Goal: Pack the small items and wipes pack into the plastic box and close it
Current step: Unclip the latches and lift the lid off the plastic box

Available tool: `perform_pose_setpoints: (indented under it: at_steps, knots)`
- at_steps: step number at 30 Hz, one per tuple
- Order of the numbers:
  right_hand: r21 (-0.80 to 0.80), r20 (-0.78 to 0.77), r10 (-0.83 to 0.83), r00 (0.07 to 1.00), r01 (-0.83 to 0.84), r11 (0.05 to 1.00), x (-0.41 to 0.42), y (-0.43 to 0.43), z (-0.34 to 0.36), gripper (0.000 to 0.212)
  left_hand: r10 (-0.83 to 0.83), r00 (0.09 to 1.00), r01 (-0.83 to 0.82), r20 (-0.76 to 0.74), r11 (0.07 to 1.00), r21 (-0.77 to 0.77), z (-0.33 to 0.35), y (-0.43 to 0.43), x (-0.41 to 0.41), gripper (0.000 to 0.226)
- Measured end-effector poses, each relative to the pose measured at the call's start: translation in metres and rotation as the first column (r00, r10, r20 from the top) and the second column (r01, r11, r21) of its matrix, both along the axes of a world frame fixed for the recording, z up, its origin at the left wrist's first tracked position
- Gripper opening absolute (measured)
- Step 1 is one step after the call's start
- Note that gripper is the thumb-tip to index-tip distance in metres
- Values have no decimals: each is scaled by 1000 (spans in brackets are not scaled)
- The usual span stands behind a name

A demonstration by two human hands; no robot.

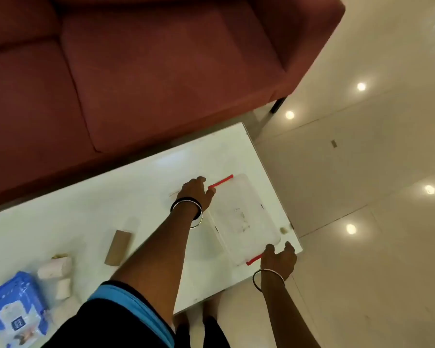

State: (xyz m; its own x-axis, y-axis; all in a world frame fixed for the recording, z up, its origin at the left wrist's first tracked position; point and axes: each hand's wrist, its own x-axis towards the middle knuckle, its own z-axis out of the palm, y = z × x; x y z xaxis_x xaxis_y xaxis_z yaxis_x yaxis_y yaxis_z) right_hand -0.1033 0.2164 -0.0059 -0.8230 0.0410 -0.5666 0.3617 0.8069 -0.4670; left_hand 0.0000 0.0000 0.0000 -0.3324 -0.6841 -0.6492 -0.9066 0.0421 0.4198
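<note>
White and glossy, the table runs slantwise through the view, with a dark red sofa just behind it and pale polished floor tiles to the right that mirror round ceiling lights.

Near the table's right end lies the plastic box, clear and nearly colourless, with rounded corners and its lid on. Its long axis runs from the far side of the table toward the near edge, leaning slightly right. A red clip marks its far short end and another red clip its near short end.

The left hand, bangles at the wrist, rests at the far end beside the first clip, fingers curled down; whether it grips anything cannot be told. The right hand sits at the near end, thumb and fingers parted around the box's corner by the second clip.

Well apart, at the table's left, lie a blue wipes pack, a few small white rolls just beside it, and a brown cardboard tube between them and the box.
</note>
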Motion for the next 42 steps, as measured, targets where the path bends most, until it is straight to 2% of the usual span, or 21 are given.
perform_pose_setpoints:
  at_steps: [4, 6, 10, 15, 20, 24, 27, 33, 42]
  knots:
    - [-31, 222, -184, 958, 195, 980, -10, -2, -23, 67, 57, 998, -53, -37, 995, 84, -19, -4, -15, 59]
    - [-13, 279, -187, 942, 198, 980, -14, -3, -30, 60, 70, 996, -62, -55, 990, 127, -28, -3, -21, 55]
    - [28, 224, -163, 961, 161, 987, -23, -5, -35, 39, 132, 988, -117, -84, 980, 160, -33, -5, -22, 47]
    - [1, 104, -151, 983, 152, 988, -27, -4, -14, 40, 300, 941, -260, -156, 937, 233, -20, 8, 10, 36]
    - [-139, 20, -28, 999, 30, 990, -15, -8, 11, 35, 462, 860, -418, -218, 882, 219, 1, 43, 76, 29]
    - [-132, -10, 201, 979, -201, 971, 12, -17, 18, 30, 594, 779, -549, -200, 801, 238, 13, 83, 145, 30]
    - [-122, -5, 340, 940, -338, 933, 42, -26, 17, 31, 672, 723, -632, -161, 738, 237, 14, 112, 189, 32]
    - [-149, 17, 521, 854, -513, 845, 94, -42, 1, 30, 802, 588, -779, -102, 596, 194, 2, 152, 251, 23]
    - [-176, -56, 727, 685, -723, 668, 120, -69, -31, 30, 892, 425, -890, -155, 443, 110, -35, 171, 283, 13]
